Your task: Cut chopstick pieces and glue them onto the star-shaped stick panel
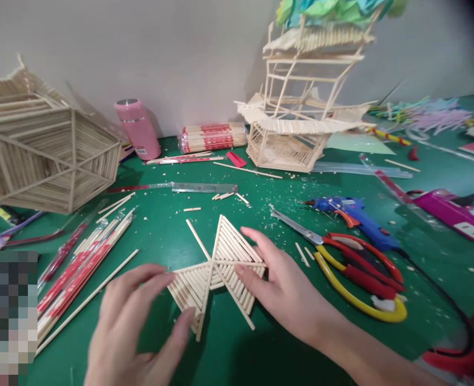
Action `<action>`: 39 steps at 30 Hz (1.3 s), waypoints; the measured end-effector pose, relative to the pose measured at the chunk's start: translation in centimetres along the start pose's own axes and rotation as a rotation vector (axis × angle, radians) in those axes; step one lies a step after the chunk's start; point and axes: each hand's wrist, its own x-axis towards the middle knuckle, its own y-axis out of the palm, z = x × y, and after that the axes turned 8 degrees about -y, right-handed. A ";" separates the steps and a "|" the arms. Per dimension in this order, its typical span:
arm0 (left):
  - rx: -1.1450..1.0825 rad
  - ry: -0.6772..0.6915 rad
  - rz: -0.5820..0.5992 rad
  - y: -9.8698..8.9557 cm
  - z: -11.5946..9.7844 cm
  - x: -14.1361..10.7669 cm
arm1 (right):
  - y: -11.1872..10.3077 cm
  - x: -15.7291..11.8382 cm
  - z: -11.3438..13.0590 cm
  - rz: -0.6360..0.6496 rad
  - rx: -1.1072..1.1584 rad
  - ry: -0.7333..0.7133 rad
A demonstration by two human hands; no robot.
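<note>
Stick panel [213,262] lies flat or nearly so on a green counter [160,236], between a person's two hands, left of the right hand [277,276] and ahead and to the right of the left hand [128,316]. The right hand is the nearer, closed partway over the panel's right corner, thumb on top, index finger along the upper edge. The left hand curves wide open, a fingertip at the panel's left tip and the thumb close by the lower-left corner; whether either presses on it cannot be told. No long axis stands out, though one spoke runs left to right from hand to hand. Counted: three crossing spokes, three sectors largely filled. Beyond the right hand lie two short offcuts [302,254], one pair of scissors [365,281] with red and yellow handles, and one blue glue gun [365,221]. Left of the left hand, one long loose stick [94,296] lies beside red-wrapped sticks [78,268] too overlapped to count. Farther back stand one pink bottle [141,131], one bagged stick bundle [213,138] and two larger stick structures, one six-sided [74,166], one tiered [289,127].
</note>
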 end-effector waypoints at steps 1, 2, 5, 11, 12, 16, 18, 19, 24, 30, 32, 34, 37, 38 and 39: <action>0.146 0.144 0.024 0.3 -0.3 0.1 | 0.1 -0.3 0.0 0.017 -0.041 -0.015; 0.229 0.201 0.069 0.7 -0.6 0.2 | 0.1 -0.4 -0.1 0.032 -0.081 -0.037; 0.295 0.266 0.192 2.2 -1.6 0.7 | 0.5 -0.8 -0.5 0.022 -0.256 -0.156; 0.276 0.304 0.267 3.2 -1.6 0.9 | 0.7 -1.3 -0.8 -0.051 -0.362 -0.440; 0.274 0.325 0.261 3.2 -1.4 0.8 | 0.7 -1.4 -0.7 -0.012 -0.331 -0.466; 0.285 0.410 0.238 3.3 -1.0 0.8 | 1.0 -1.4 0.0 0.131 -0.312 -0.477; 0.296 0.440 0.235 3.4 -0.9 0.8 | 1.3 -1.3 0.2 0.155 -0.339 -0.473; 0.301 0.444 0.229 3.5 -1.0 0.8 | 1.4 -1.2 0.3 0.162 -0.353 -0.471; 0.346 0.450 0.186 3.8 -1.5 1.2 | 1.6 -0.8 0.4 0.176 -0.409 -0.484; 0.328 0.376 0.187 3.8 -1.2 1.3 | 1.6 -0.6 0.6 0.207 -0.422 -0.507; 0.298 0.351 0.217 3.8 -0.9 0.9 | 1.6 -0.5 0.6 0.233 -0.388 -0.491; 0.283 0.322 0.244 3.8 -0.6 0.6 | 1.6 -0.5 0.5 0.243 -0.346 -0.474; 0.298 0.294 0.273 3.8 -0.1 0.3 | 1.6 -0.4 0.3 0.224 -0.297 -0.461; 0.307 0.301 0.271 3.8 0.0 0.3 | 1.7 -0.4 0.2 0.220 -0.286 -0.460; 0.317 0.313 0.271 3.8 0.0 0.2 | 1.7 -0.4 0.1 0.220 -0.279 -0.461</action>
